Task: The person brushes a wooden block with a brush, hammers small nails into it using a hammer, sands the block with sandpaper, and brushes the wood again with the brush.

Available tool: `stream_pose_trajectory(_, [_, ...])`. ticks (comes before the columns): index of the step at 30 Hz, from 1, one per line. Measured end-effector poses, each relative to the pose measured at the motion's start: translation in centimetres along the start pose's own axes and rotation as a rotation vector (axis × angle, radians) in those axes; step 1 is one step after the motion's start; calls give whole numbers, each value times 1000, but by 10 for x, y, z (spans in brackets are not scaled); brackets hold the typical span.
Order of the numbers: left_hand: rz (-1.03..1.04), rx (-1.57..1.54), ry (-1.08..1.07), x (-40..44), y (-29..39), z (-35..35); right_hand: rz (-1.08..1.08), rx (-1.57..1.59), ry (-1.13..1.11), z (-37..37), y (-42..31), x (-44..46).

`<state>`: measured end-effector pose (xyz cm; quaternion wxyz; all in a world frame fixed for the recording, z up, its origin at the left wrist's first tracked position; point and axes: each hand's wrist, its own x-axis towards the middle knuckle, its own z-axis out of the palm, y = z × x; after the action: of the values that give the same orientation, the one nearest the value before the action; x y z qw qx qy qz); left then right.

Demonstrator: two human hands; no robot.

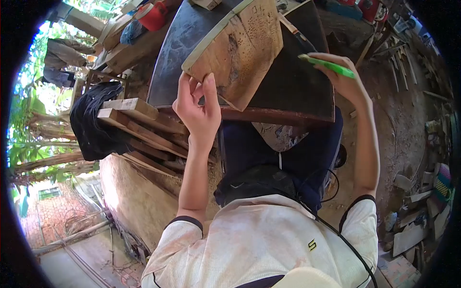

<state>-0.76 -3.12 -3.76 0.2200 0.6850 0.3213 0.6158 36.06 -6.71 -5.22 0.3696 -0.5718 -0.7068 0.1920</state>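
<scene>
My left hand [198,103] pinches the near left corner of a slab of wood [240,50] between thumb and fingers. The slab is tilted up over a dark table [293,81]; its face has a dark knotty streak and many small holes, and a pale strip runs along its edge. In my right hand [343,79] is a green-handled tool [331,66], perhaps a small brush, with its pale tip pointing left, at the table's right edge. Beside the slab lies a tool with a light and dark handle [295,32], partly hidden.
Stacked timber pieces [139,120] stick out left of the table, with a black cloth [93,120] draped over them. A red container [151,17] stands at the back left. Wood scraps [410,237] lie on the ground at right. A black cable [343,240] runs down my shirt.
</scene>
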Motion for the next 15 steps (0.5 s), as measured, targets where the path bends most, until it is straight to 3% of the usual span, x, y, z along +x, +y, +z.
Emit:
stream_pose_trajectory(4, [-30,49,-60,-5,8,-3,-248,-171,181,43,38,35])
stream_pose_trajectory(7, [-4,53,-30,-3,7,-1,-75,-306,60,49,44,41])
stream_pose_trajectory(10, [14,33,17,-1,4,2,144,-443,-151,25,6,35])
stream_pose_trajectory(13, [-2,21,33,-1,3,1,-57,-584,-174,6,10,26])
stream_pose_trajectory(15, [5,5,34,0,1,2,-48,-567,-85,10,11,35])
